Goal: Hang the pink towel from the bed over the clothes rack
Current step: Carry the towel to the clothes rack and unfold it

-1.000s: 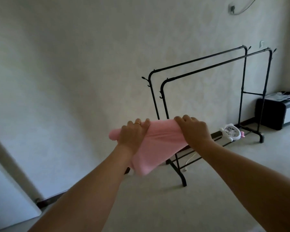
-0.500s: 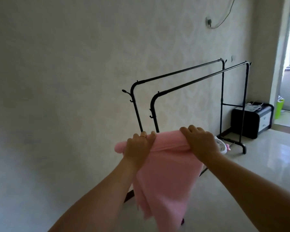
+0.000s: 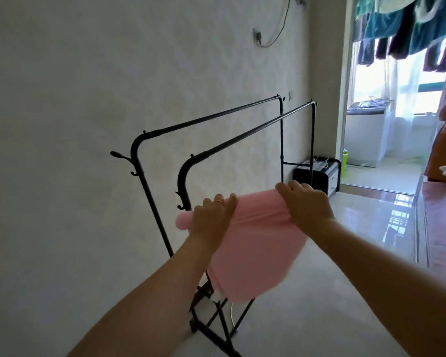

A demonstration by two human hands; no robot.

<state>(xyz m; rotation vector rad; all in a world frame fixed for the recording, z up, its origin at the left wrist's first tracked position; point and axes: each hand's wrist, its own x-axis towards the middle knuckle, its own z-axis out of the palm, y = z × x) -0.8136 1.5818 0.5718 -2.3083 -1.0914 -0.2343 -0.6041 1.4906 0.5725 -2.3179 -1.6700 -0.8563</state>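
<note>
Both bare arms reach forward from the bottom of the view, and between the two hands hangs a soft pink fabric towel (image 3: 252, 243), held up in the air in front of a black metal clothes rack with two parallel top rails (image 3: 242, 134). The left hand (image 3: 211, 217), which wears a thin gold ring, has its fingers (image 3: 222, 200) curled together over the towel's upper edge, clamped on the cloth; a rounded bunch of pink pokes out to the left of that fist. The right hand (image 3: 304, 204) grips the same edge further right, its fingers (image 3: 291, 186) folded down tight on the fabric. The edge between the hands is gathered into folds, and the rest of the towel droops below, its lowest corner hanging in front of the rack's crossed bottom bars. The towel sits lower than both rails and does not touch either one; it is just beside the near curved post with its small hooks. The rack stands on a pale glossy tiled floor (image 3: 319, 292) along a cream patterned wall (image 3: 113, 86). Past its far end a low black cabinet (image 3: 319, 173) rests against the wall, and further right an open doorway shows a bright balcony with dark and teal garments (image 3: 402, 24) hanging overhead.
</note>
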